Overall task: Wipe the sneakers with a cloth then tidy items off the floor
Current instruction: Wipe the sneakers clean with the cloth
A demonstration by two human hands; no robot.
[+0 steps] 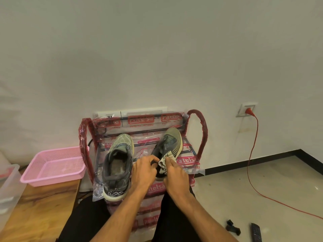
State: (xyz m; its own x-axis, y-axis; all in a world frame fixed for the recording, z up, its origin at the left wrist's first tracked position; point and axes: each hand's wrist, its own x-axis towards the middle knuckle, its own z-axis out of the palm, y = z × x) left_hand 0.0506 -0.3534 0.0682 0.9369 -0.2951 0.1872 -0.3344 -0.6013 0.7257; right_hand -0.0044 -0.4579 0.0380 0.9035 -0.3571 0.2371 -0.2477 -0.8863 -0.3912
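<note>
I can read red words like "Patelsa" on the plastic wrap on the rack [202,130]. My left hand [143,170] curls around the edge of the right sneaker [172,142]. My right hand [175,174] pinches the cloth [167,158] against that shoe. The left sneaker [117,165] sits beside it on the rack. A pink basket [33,177] rests on the table [43,206]. A clear box [10,186] is cut off at the left. On the floor lie a remote [256,232] and a black thing [232,227] that I can't make out.

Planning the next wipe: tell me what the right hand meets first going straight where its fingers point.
The right hand holds the cloth; straight ahead lies the right sneaker, so it would likely press into that shoe's upper first, though depth is unclear.
</note>
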